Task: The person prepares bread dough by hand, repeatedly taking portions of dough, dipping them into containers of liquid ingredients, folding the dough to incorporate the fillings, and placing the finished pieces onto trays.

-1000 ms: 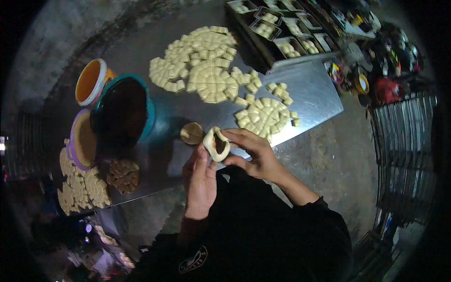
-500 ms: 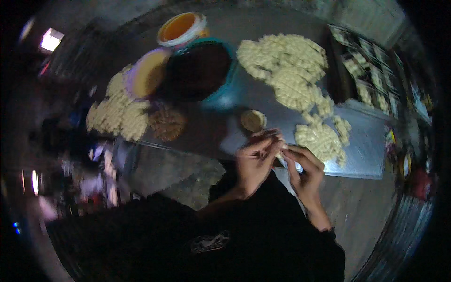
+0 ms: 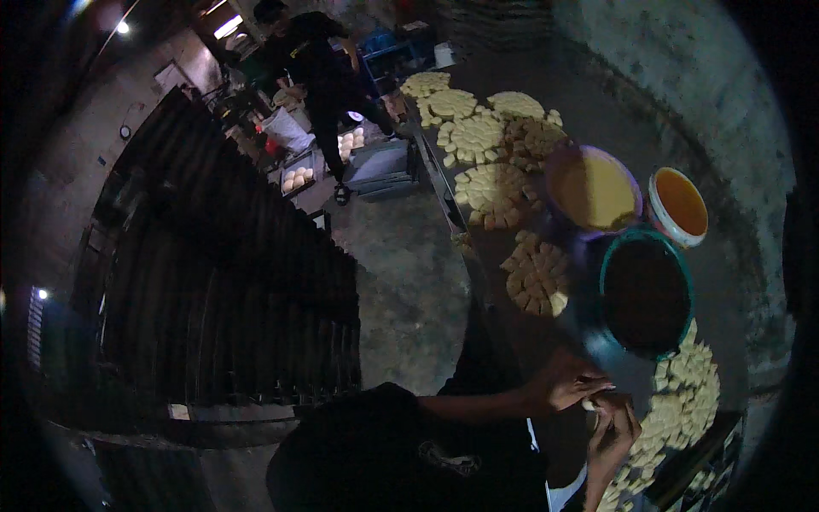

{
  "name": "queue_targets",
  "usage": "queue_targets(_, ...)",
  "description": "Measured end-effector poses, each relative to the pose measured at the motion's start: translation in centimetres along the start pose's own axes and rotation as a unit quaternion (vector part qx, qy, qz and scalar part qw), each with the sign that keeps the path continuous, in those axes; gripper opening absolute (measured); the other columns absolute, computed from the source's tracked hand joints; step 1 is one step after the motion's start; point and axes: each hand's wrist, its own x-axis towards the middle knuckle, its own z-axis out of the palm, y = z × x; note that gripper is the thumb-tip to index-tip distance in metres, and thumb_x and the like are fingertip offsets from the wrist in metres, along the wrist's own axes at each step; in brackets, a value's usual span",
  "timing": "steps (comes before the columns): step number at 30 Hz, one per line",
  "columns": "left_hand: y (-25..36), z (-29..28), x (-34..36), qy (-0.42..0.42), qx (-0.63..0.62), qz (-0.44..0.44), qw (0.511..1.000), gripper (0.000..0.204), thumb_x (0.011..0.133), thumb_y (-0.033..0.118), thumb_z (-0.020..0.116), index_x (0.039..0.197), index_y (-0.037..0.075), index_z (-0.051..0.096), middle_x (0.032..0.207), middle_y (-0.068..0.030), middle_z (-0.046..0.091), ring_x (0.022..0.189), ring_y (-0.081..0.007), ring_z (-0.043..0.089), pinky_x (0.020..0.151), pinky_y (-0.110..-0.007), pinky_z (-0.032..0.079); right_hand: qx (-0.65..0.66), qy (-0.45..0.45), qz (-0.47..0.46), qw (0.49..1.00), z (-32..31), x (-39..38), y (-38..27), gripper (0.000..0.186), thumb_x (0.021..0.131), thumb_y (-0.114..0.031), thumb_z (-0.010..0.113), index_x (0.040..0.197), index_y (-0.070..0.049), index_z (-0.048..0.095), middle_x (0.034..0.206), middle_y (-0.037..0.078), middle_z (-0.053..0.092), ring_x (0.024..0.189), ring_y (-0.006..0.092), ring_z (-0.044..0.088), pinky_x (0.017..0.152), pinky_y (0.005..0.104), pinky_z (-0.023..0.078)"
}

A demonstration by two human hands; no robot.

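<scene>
Both of my hands meet over the near part of the metal table, fingers bent toward each other. A small pale piece of dough (image 3: 590, 405) shows between the fingertips. My left hand (image 3: 570, 384) comes in from the left and pinches at it, with its fingers in shadow. On the other side, my right hand (image 3: 616, 425) grips the same piece between thumb and fingers. Just beyond them stands a teal basin (image 3: 602, 286) with dark contents. Many cut pale dough pieces (image 3: 687, 384) lie right of my hands, and a browner cut round of dough (image 3: 536, 273) lies left of the basin.
A purple basin (image 3: 636, 171) with yellowish contents and a white bucket (image 3: 695, 239) with orange contents stand farther along. More dough rounds (image 3: 473, 136) cover the table's far end. A person (image 3: 311, 68) stands beyond, near floor trays (image 3: 382, 166). Dark racks (image 3: 230, 282) line the left.
The view has swung to the left, bringing the racks, aisle and another person into sight. My hands remain together at the fingertips.
</scene>
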Motion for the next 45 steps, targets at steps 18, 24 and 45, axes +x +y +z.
queue_targets(18,-2.1,-5.5,8.2,-0.234,-0.479,-0.349,0.771,0.023,0.095,0.015,0.059,0.113,0.0,0.061,0.108,-0.0096,0.063,0.101,-0.0202,0.063,0.088,-0.038,0.053,-0.003,0.068,0.058,0.996,2.1,7.3,-1.4,0.059,0.068,-0.015,0.081,0.122,-0.009,0.058,0.103,0.002,0.067,0.077,0.0194,0.052,0.076,0.0314,0.039)
queue_targets(24,-4.4,-4.4,5.7,-0.266,-0.425,-0.427,0.753,0.023,0.094,0.021,0.061,0.106,0.002,0.062,0.111,-0.0085,0.061,0.093,-0.0153,0.06,0.079,-0.03,0.051,-0.097,0.107,0.168,0.975,4.9,3.6,-1.2,0.059,0.066,-0.019,0.081,0.12,-0.011,0.059,0.088,0.002,0.063,0.078,0.021,0.052,0.074,0.0345,0.041)
queue_targets(45,-15.3,0.6,-0.1,-0.292,0.03,-0.192,0.937,0.034,0.091,0.015,0.062,0.124,0.008,0.055,0.102,-0.0108,0.064,0.091,-0.017,0.061,0.081,-0.031,0.048,-0.177,0.353,0.427,0.814,7.1,-17.1,11.6,0.024,0.076,0.008,0.061,0.098,-0.002,0.066,0.092,0.014,0.067,0.075,0.0241,0.063,0.066,0.0326,0.05)
